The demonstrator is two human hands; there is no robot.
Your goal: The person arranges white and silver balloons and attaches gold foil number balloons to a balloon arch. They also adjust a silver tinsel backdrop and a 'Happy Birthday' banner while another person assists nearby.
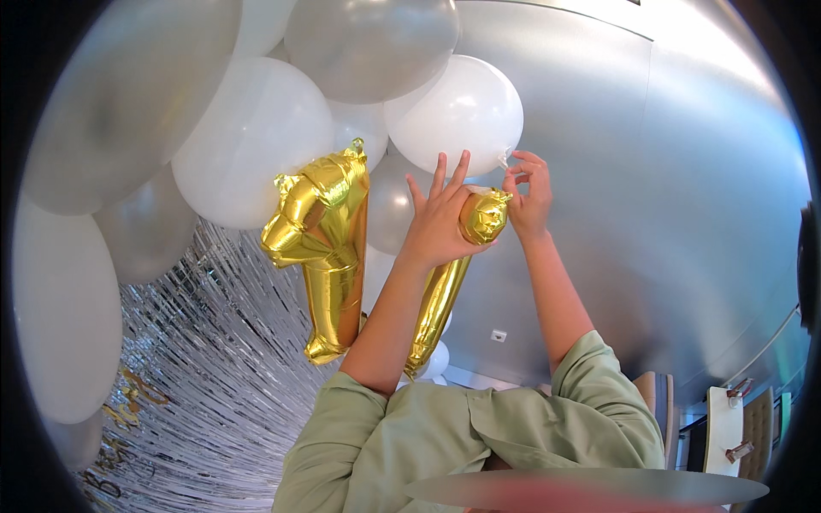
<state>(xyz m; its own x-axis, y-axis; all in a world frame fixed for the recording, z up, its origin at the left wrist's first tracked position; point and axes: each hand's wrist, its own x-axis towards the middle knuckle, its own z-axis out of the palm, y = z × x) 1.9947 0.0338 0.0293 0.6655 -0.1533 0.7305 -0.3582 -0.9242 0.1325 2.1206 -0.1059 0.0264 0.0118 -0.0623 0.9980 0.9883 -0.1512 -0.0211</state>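
Note:
My left hand [431, 227] has its fingers spread below a white balloon [458, 115]. Its thumb curves under the rounded top of a gold foil balloon [485, 218], which it holds against the palm side. The long gold body hangs down behind my left forearm. My right hand [531, 192] is raised close by, thumb and fingertips bent together between the gold balloon's top tab and the white balloon's tied neck [504, 158]. Whether anything thin is pinched there is too small to tell. Left of my hands hangs another gold foil balloon [333, 256], shaped like a numeral.
Large white and silver balloons [372, 48] cluster above and to the left. A silver tinsel curtain [218, 359] hangs below them, with gold lettering [133, 397]. The smooth grey wall [616, 179] carries a socket [498, 335]. A white table [723, 429] stands at lower right.

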